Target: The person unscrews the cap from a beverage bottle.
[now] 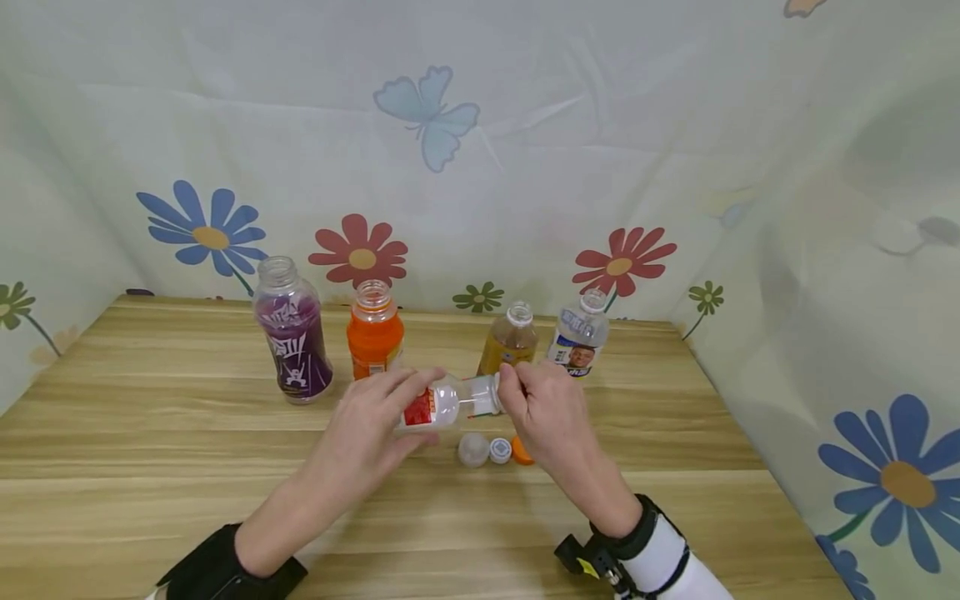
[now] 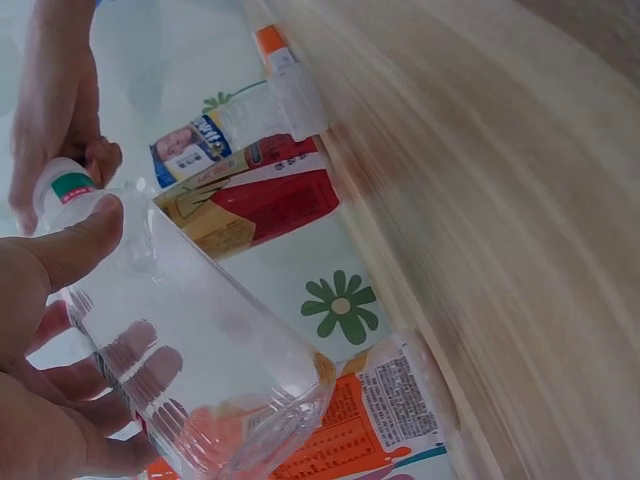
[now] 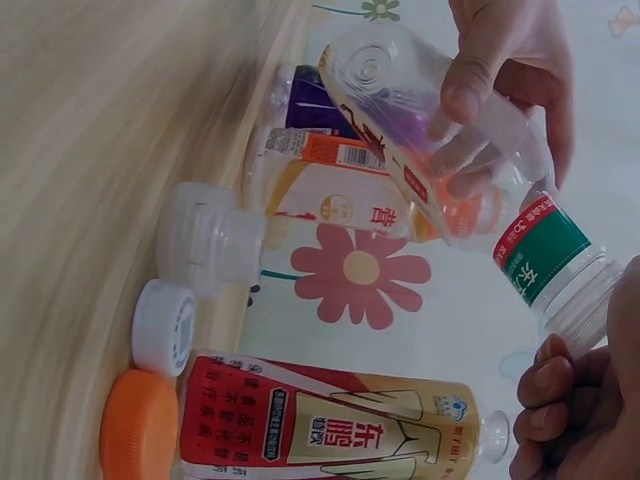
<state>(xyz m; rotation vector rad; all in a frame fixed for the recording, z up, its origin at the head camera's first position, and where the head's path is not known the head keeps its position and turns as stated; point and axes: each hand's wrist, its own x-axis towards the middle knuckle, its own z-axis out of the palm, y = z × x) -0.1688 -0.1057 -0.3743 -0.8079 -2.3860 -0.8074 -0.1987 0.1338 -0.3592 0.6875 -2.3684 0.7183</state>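
My left hand (image 1: 367,425) grips a clear plastic bottle (image 1: 448,406) with a red label, lying almost level above the table. Its mouth end points right, with a green and red band (image 3: 545,250) round the neck. Inside, the bottle looks colourless and see-through. At that end my right hand (image 1: 551,417) has its fingers curled over the bottle's cap, which they mostly hide. Below the bottle, in a row on the table, lie a translucent cap (image 1: 474,450), a white cap (image 1: 500,451) and an orange cap (image 1: 522,451), partly behind the right hand.
Along the back of the wooden table (image 1: 150,467) stand uncapped bottles: a purple one (image 1: 292,346), an orange one (image 1: 375,333), a yellow-labelled one (image 1: 507,342) and a clear one (image 1: 581,333). A flowered cloth (image 1: 525,125) hangs behind them and along both sides.
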